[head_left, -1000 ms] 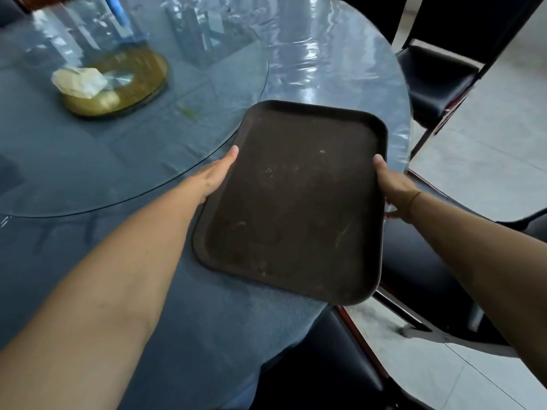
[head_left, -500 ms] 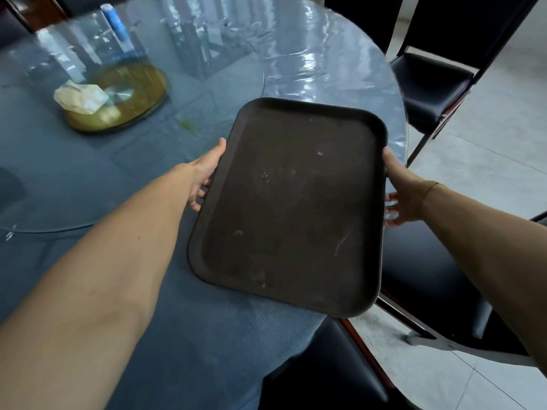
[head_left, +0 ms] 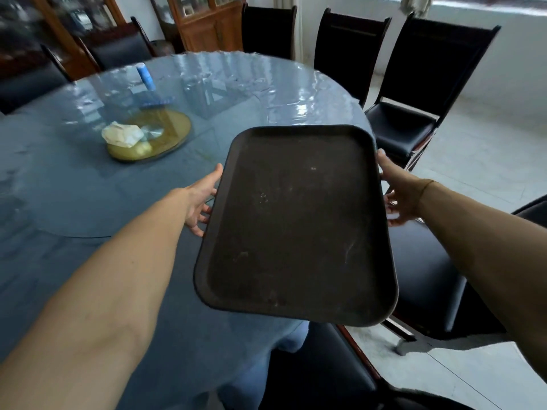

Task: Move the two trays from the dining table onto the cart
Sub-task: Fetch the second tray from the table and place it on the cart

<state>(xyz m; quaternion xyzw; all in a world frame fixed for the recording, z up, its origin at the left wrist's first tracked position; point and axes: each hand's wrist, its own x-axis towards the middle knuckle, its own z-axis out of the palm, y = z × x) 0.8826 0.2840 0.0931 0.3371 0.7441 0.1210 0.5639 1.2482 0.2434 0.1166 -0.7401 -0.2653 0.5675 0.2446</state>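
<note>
From the head camera, black chairs (head_left: 414, 93) ring the round blue surface (head_left: 74, 202), one seat (head_left: 426, 279) sitting right under the tray's right side and another chair (head_left: 319, 371) tucked in at the near edge. Wooden cabinets (head_left: 207, 22) stand at the back of the room. On the glass turntable (head_left: 88, 173) there's a shallow golden dish (head_left: 165, 134) holding a crumpled pale wad (head_left: 122, 134), and beyond it a blue-and-white tube-like object (head_left: 145, 75) — blurred, hard to say more. Now the dark brown tray (head_left: 296, 226): it is empty, scuffed, held up off the surface and hanging out past its near right edge, over the chair seats. The left hand (head_left: 201, 199) grips the tray's left long side, thumb along the rim, fingers curled beneath. The right hand (head_left: 399, 193) grasps the opposite side the same way — thumb on top, fingers under. Only this one tray is in sight.
</note>
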